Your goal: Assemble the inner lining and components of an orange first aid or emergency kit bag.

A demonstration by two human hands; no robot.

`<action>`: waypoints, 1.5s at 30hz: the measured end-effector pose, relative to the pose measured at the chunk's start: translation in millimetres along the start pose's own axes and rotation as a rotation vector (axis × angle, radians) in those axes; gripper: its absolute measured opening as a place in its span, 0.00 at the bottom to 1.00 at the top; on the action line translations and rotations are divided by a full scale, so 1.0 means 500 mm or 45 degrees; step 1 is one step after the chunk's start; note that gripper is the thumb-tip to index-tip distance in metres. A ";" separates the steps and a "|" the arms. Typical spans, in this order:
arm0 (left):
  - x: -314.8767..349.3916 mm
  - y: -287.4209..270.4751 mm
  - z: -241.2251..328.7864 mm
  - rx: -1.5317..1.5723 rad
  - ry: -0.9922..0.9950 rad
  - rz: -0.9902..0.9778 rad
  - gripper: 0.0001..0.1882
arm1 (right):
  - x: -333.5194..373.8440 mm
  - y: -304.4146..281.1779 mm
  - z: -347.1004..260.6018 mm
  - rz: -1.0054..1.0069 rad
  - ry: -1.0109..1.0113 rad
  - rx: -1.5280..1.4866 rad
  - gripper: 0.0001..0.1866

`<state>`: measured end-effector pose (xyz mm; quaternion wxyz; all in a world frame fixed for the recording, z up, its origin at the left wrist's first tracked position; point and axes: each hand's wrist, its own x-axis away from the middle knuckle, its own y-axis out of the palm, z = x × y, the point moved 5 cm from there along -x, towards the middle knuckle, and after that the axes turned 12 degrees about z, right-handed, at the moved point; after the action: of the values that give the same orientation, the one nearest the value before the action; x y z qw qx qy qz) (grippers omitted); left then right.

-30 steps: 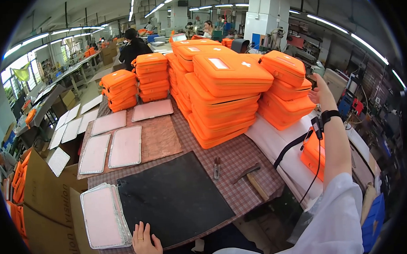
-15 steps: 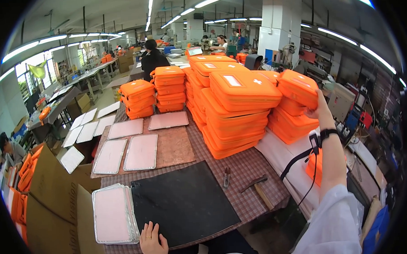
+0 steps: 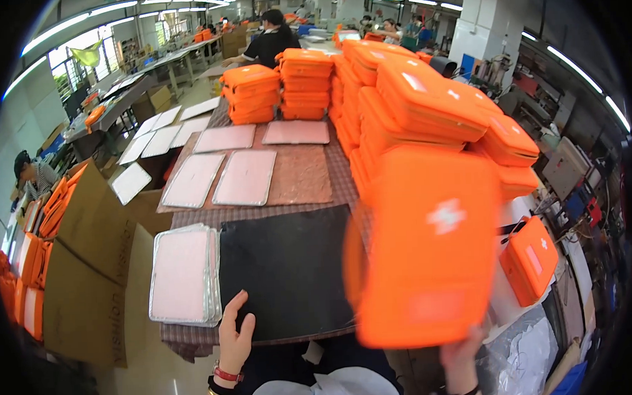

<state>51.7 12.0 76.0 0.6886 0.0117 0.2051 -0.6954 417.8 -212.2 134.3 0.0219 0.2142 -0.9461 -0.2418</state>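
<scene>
So, the right hand (image 3: 463,352) is holding one orange case (image 3: 429,256) up over the right side of the desk (image 3: 340,174). Its grip is pinching the case near the lower right corner, though there's blur and I can't tell where every finger is going. That case is showing one white cross and one pale label patch.

The left hand (image 3: 235,329) is hovering or resting at the near left corner of one black mat (image 3: 284,268) (can't tell which), grip loosely spread, thumb standing off from the fingers. Three bands are circling that wrist.

Just left of the mat, one stack of pink panels (image 3: 181,275) is sitting; the layers are overlapping too much for counting. Four loose pink panels (image 3: 244,178) are lying on or partly on one reddish-brown sheet (image 3: 301,173), and seven pale panels (image 3: 160,141) are spreading out farther left.

Two short stacks of orange cases (image 3: 305,83) are standing at the back, one big pile (image 3: 424,117) is rising behind the held case, and one single case (image 3: 529,260) is leaning off to the right.
</scene>
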 end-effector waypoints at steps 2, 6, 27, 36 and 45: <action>0.018 -0.001 0.037 0.594 -0.279 -0.085 0.32 | 0.091 0.069 0.094 -0.283 0.415 0.088 0.43; 0.042 0.001 0.064 -0.091 0.207 -0.349 0.43 | 0.154 0.125 0.187 -0.730 0.508 0.663 0.35; 0.017 0.062 0.067 -0.227 0.328 -0.446 0.41 | 0.007 0.542 0.234 -1.742 -1.282 1.111 0.05; 0.010 0.059 0.063 -0.162 0.306 -0.465 0.40 | -0.075 0.559 0.196 -1.032 -1.577 1.176 0.12; 0.013 0.064 0.057 -0.158 0.310 -0.462 0.40 | -0.143 0.475 0.236 -1.156 -1.489 1.564 0.38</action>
<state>89.6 -1.9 91.7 0.5218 0.0161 0.3280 -0.7874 371.8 58.3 145.3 -0.6649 0.3797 -0.5959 0.2420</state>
